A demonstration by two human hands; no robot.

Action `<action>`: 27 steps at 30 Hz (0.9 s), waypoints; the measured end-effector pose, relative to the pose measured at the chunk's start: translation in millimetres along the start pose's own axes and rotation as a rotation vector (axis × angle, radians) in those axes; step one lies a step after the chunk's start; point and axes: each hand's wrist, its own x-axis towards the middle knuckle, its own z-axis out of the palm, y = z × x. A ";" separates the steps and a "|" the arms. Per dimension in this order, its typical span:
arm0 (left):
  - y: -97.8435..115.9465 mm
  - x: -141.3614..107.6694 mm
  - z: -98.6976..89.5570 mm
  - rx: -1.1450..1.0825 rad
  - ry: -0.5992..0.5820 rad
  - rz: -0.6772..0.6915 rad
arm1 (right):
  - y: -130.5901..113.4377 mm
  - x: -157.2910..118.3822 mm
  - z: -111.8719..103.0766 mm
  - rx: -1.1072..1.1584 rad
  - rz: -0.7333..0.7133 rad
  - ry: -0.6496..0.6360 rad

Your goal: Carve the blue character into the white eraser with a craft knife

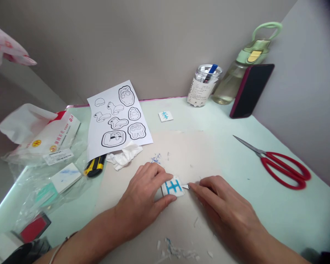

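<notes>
1. Block (173,186) is showing us its blue mark, lying over the mat (192,146).
2. Our left hand (143,192) is gripping the block from its left, thumb and forefinger pinching its near and far edges.
3. Our right hand (225,205) is pinching a blade (186,186) right of the block, the tip pointing at its right edge; whether they are touching, we cannot tell.
4. Shavings (176,250) are lying nearer to us than the block; blue crumbs (155,158) are lying beyond it, slightly left.
5. Well beyond the block, a tile (165,116) is bearing another blue mark.
6. Left of the block and beyond it, we are seeing a tissue (124,155), a cutter (95,167) and a printed sheet (112,119).
7. Well right of the block, scissors (267,156) are lying.
</notes>
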 end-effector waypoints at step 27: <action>5.4 1.5 -0.6 0.042 -0.038 -0.061 | -2.5 6.8 -7.7 0.057 0.095 -0.030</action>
